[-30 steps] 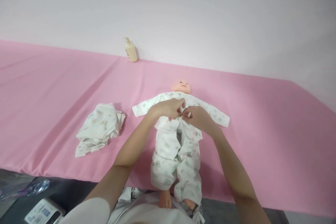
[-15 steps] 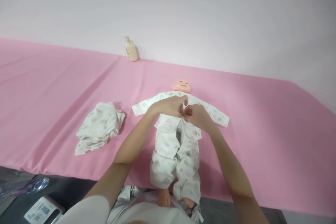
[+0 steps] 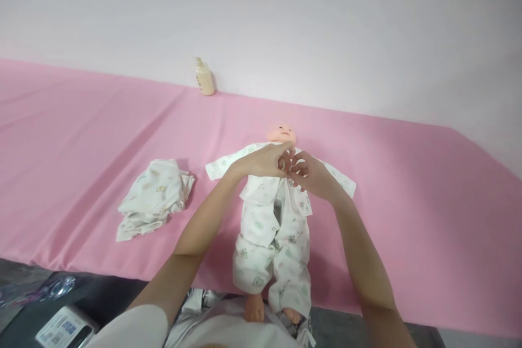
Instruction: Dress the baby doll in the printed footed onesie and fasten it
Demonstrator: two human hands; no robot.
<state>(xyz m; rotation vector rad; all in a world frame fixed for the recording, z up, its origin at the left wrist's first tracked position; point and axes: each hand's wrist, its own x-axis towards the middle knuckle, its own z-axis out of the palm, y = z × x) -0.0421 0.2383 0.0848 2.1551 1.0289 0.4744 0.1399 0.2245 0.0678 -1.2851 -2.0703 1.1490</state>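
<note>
A baby doll (image 3: 282, 134) lies on its back on the pink cloth. It wears a white printed baby shirt (image 3: 261, 190) and matching trousers (image 3: 291, 244), with its bare feet towards me. My left hand (image 3: 271, 160) is over the chest, thumb and fingers pinched at the shirt's front. Opposite it, my right hand (image 3: 312, 174) has its fingers bent and thumb close to them at the same spot, fingertips nearly touching the left ones. What lies between the fingertips is too small to make out. Below the hands the shirt's front edges part.
A folded stack of printed white baby clothes (image 3: 153, 190) lies left of the doll. A cream pump bottle (image 3: 204, 77) stands at the back against the white wall. Below the table's front edge, a white device with a label (image 3: 65, 329) rests on a dark surface.
My right hand has shifted slightly up and right, its fingers looser and more spread. My left fingers have risen a little. The shirt's front gap looks slightly wider below the hands.
</note>
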